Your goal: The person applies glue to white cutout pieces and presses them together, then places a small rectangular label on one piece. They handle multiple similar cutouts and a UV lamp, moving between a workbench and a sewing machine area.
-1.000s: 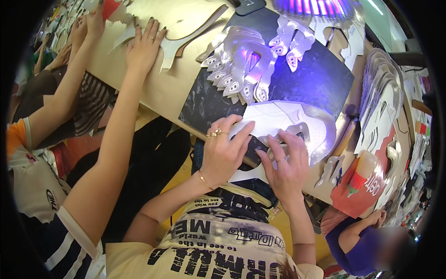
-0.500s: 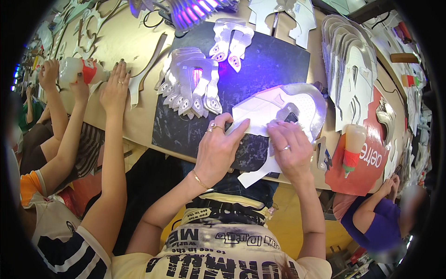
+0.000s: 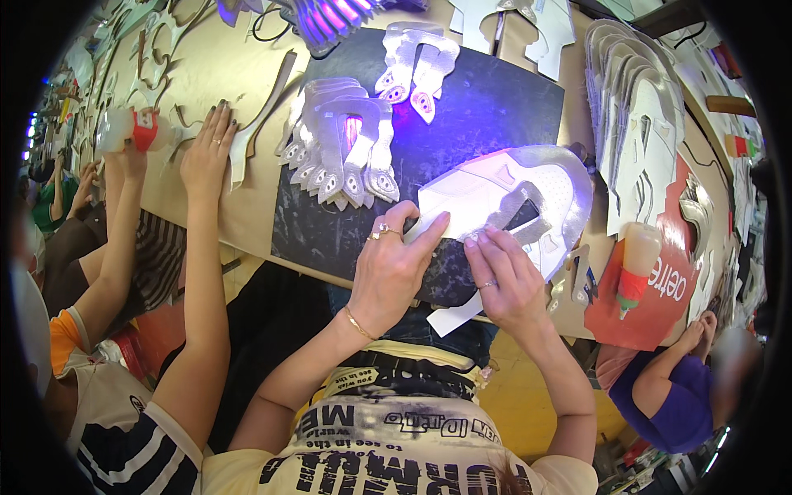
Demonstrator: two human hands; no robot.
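Note:
A white shoe upper (image 3: 466, 190) with a silver rim lies flat on a black mat (image 3: 495, 91), under bright violet light. My left hand (image 3: 392, 260) holds its left end, thumb and forefinger on the near edge. My right hand (image 3: 507, 276) pinches the upper's near edge beside the dark grey overlay (image 3: 518, 198) round the throat opening. From beneath the right hand a white strip of the upper (image 3: 454, 317) hangs over the table's front edge. Left of the upper lies a fanned stack of silver shoe overlays (image 3: 338, 153); farther back rests another silver overlay piece (image 3: 419, 62).
A stack of white uppers (image 3: 631, 115) lies to the right, near a glue bottle (image 3: 637, 264) on a red sheet (image 3: 660, 313). At left, a co-worker's hand (image 3: 208, 148) rests on the table beside cut pieces; another hand holds a bottle (image 3: 132, 130). A lamp (image 3: 330, 21) glows violet at the back.
My right fingers have drawn back from the grey overlay toward the upper's near edge, uncovering more of the opening. My left hand keeps its hold. The view has shifted slightly.

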